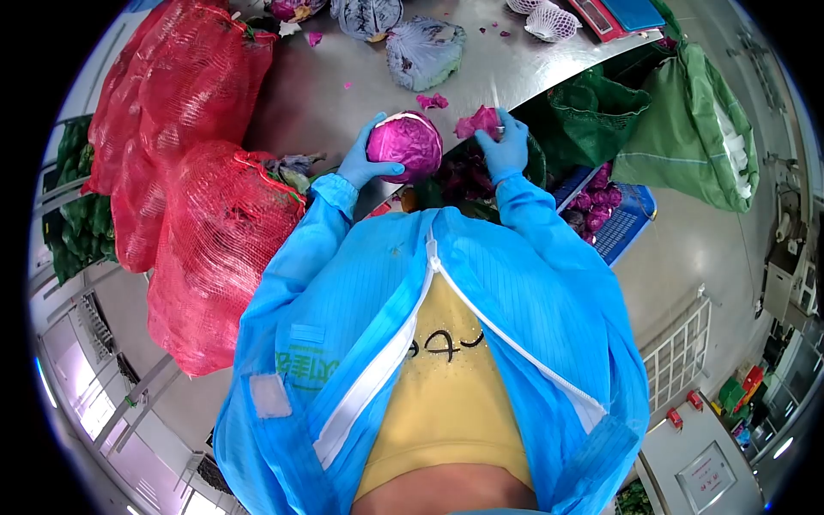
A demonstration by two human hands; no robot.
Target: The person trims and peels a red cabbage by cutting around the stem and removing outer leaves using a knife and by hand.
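My left hand (367,160), in a blue glove, grips a round red cabbage (407,148) from its left side, at the near edge of the metal table. To the right, my gloved right hand (506,148) is closed on a torn purple cabbage leaf (477,123), apart from the head. A small shiny bit shows by those fingers, but I cannot make out what it is. Dark purple leaves (465,178) lie below and between my hands, in a container partly hidden by my arm. A leaf scrap (432,101) rests on the table just beyond the cabbage.
Red mesh sacks (184,86) crowd the left side. Farther back on the metal table (318,90) lie a pale outer leaf (425,53) and white foam netting (552,21). At right are a green sack (695,129) and a blue crate (631,225) holding purple pieces.
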